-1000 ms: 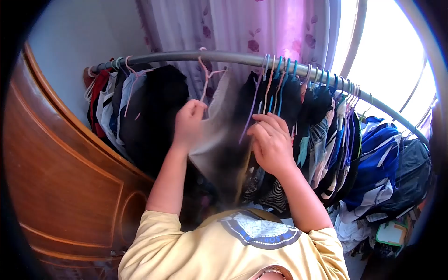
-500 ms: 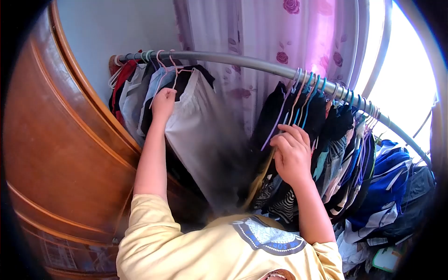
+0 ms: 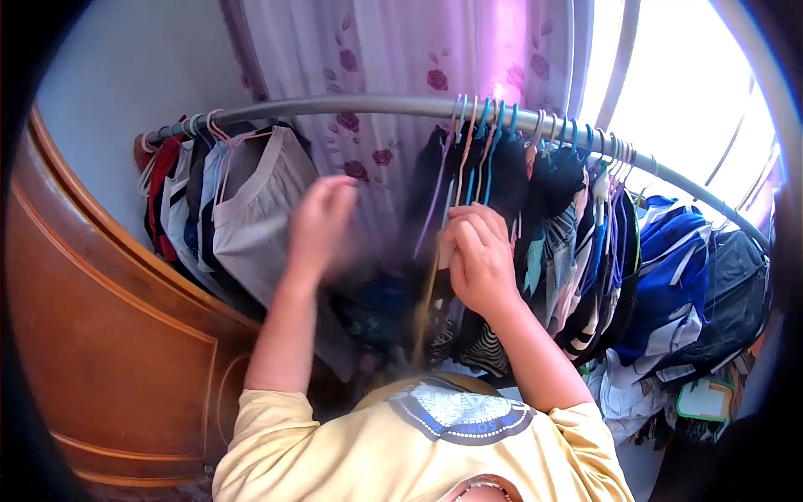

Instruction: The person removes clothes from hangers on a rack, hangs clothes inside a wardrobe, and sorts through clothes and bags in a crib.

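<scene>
The grey elastic-waist bottoms (image 3: 263, 209) hang toward the left of the metal rail (image 3: 360, 105), with the left hand (image 3: 324, 222) (blurred, fingers loosely bent) just right of them, released from any hanger. The right hand (image 3: 477, 251) curls before black garments (image 3: 508, 167) near a purple hanger (image 3: 436, 192); its grip I cannot tell. Beyond hangs a rose-print curtain (image 3: 385, 50); near left stands a wooden panel (image 3: 109, 335)

A pale grey garment (image 3: 266, 197) hangs at ten o'clock, its gathered waistband uppermost, its length slanting toward five; near one, a black garment (image 3: 424, 199) hangs beside a purple hanger (image 3: 438, 181) (tilted, lower end toward seven).
</scene>
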Demonstrator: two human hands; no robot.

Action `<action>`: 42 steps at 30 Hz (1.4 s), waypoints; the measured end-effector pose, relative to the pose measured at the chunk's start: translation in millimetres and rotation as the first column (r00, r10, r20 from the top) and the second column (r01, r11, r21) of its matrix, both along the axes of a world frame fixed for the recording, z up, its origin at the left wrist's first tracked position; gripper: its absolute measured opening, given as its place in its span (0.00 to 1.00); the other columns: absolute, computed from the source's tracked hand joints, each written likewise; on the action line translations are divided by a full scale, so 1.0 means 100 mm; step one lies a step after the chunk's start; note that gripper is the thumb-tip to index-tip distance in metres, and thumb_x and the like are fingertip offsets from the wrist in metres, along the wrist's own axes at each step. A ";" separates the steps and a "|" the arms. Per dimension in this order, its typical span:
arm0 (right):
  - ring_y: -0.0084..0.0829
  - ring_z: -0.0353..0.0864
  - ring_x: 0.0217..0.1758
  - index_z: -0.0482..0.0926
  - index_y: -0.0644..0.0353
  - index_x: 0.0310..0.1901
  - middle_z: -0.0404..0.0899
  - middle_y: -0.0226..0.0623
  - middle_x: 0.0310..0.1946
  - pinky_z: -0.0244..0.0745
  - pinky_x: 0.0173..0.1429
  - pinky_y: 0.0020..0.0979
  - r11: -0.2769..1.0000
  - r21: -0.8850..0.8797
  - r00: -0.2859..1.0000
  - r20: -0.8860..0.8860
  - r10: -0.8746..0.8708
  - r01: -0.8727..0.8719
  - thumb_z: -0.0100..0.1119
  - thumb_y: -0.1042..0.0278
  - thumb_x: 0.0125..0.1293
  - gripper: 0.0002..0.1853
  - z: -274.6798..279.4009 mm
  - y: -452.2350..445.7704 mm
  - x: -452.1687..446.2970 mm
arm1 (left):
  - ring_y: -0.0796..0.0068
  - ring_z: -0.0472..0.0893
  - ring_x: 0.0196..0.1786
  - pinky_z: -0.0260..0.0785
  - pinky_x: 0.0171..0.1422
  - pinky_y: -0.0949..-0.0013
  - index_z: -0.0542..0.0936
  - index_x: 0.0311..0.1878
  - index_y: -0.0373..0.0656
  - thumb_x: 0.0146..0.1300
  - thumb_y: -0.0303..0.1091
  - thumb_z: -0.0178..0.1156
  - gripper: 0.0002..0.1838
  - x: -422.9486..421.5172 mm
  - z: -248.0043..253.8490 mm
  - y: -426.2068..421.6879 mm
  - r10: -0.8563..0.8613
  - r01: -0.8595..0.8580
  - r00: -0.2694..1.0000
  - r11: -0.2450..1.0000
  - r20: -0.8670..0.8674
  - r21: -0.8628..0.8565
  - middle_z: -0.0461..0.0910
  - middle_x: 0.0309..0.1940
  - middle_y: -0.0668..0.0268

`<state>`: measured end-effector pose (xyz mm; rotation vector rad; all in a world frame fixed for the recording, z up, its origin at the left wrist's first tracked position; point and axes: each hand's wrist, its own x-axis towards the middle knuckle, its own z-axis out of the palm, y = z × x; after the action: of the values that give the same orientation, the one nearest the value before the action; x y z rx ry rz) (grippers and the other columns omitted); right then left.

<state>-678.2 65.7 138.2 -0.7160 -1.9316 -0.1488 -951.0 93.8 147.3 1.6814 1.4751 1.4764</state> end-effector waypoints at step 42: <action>0.48 0.80 0.55 0.76 0.59 0.38 0.80 0.41 0.45 0.72 0.65 0.49 0.999 0.032 0.999 -0.023 0.034 -0.034 0.62 0.76 0.53 0.10 0.01 -0.02 0.04 | 0.51 0.83 0.57 0.74 0.63 0.53 0.84 0.59 0.42 0.72 0.37 0.61 0.16 -1.18 0.12 0.01 0.674 -0.501 0.561 0.738 -0.480 0.452 0.85 0.52 0.53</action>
<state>-674.7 63.4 138.7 -0.6607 -1.9134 -0.1489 -1069.5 95.3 159.7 2.0809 2.5207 1.5549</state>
